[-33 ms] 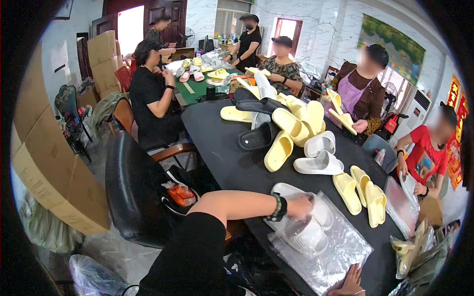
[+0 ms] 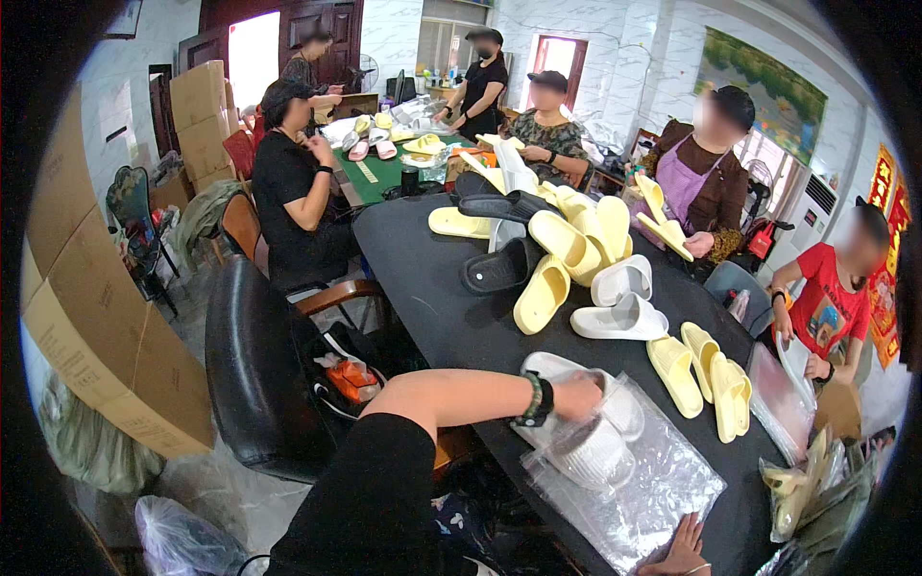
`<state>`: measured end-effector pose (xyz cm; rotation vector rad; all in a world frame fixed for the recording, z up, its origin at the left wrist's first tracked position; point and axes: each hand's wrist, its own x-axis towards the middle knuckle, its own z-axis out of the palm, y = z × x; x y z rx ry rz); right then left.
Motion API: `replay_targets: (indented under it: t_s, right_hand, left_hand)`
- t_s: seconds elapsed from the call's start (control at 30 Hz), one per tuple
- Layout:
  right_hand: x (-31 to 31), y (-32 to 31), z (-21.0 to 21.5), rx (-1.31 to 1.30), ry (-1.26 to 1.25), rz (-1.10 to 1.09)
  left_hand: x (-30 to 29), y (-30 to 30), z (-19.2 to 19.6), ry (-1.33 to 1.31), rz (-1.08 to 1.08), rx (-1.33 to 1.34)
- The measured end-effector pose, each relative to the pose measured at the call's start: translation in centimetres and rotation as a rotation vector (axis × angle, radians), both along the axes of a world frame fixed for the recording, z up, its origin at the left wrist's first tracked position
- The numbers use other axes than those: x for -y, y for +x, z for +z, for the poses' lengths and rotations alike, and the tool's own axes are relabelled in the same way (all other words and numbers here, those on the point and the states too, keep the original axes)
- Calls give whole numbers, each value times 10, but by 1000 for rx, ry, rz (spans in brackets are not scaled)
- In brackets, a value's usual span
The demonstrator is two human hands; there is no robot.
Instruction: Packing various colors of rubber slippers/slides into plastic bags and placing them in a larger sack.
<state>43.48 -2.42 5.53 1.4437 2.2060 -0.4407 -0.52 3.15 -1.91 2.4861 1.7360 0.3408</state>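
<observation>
A pair of white slippers (image 2: pixel 591 451) lies partly inside a clear plastic bag (image 2: pixel 663 490) on the near edge of the black table. My left hand (image 2: pixel 576 396), with a dark band and beads at the wrist, is closed on the slippers near the bag's mouth. Its fingertips are partly hidden by them. My right hand (image 2: pixel 680 549) rests flat on the bag's near right corner, fingers stretched out, holding nothing.
Yellow, white and black slippers (image 2: pixel 567 245) are heaped farther up the black table (image 2: pixel 413 259). Clear bags (image 2: pixel 778 398) are stacked at its right edge. A black chair (image 2: pixel 250 374) and cardboard boxes (image 2: pixel 106 326) stand to the left. Several people sit or stand around the tables.
My left hand and the white slippers have shifted slightly left. My right hand and the bag stay in place. The person in black at the left has moved a raised hand slightly.
</observation>
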Motion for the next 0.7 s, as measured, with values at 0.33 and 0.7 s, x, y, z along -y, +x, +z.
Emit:
replay_targets:
  t_s: [0.33, 0.7]
  right_hand:
    - [-11, 5, -13, 3, 7, -15]
    - [22, 14, -19, 43, 384, 147]
  left_hand:
    - [27, -98, 85, 36, 535, -26]
    - [49, -22, 177, 473, 309, -96]
